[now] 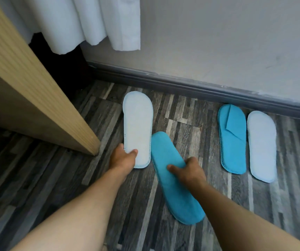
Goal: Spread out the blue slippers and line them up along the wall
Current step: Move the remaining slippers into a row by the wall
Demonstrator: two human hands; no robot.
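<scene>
Right hand [189, 171] gripping blue slipper [174, 180]

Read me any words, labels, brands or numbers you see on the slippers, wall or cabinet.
None: no readable text in this view.
The four slippers are plain, among them the pale one in the left hand and the blue one in the right hand.
Wall and cabinet: unmarked.

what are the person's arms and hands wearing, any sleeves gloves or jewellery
Nothing shows on either one. The left hand and right hand are bare, with no gloves and no rings visible on the fingers. Both forearms are uncovered from wrist to the bottom edge of the picture: no sleeves, watch, bracelet or markings in view.
</scene>
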